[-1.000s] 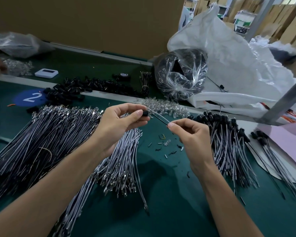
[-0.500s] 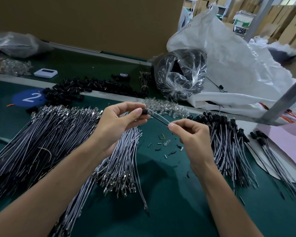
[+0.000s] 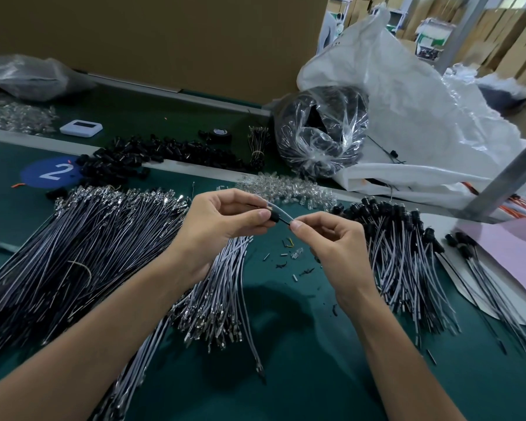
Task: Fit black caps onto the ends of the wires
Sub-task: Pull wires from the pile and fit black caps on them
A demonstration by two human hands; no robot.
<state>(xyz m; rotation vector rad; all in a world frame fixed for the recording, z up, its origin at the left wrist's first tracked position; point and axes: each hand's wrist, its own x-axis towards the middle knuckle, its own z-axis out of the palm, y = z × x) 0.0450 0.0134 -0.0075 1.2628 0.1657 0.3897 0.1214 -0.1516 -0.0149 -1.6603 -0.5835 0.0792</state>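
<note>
My left hand (image 3: 222, 226) pinches a small black cap (image 3: 274, 216) between thumb and fingers above the green table (image 3: 301, 344). My right hand (image 3: 331, 241) pinches a grey wire (image 3: 281, 214) just right of the cap; the wire runs through the cap. A big heap of uncapped wires (image 3: 73, 247) with metal terminals lies at the left, and a smaller bundle (image 3: 213, 299) lies under my left wrist. Capped wires (image 3: 401, 256) are piled at the right. Loose black caps (image 3: 152, 153) lie along the back strip.
Clear plastic parts (image 3: 286, 189) are heaped behind my hands. A bag of black pieces (image 3: 319, 129) and a large white sack (image 3: 407, 117) stand at the back right. A pink sheet (image 3: 510, 250) lies far right, a metal post (image 3: 510, 180) above it. Small scraps (image 3: 292, 262) dot the table.
My hands have come closer together; the cap now sits further along the wire, nearer my right fingertips.
</note>
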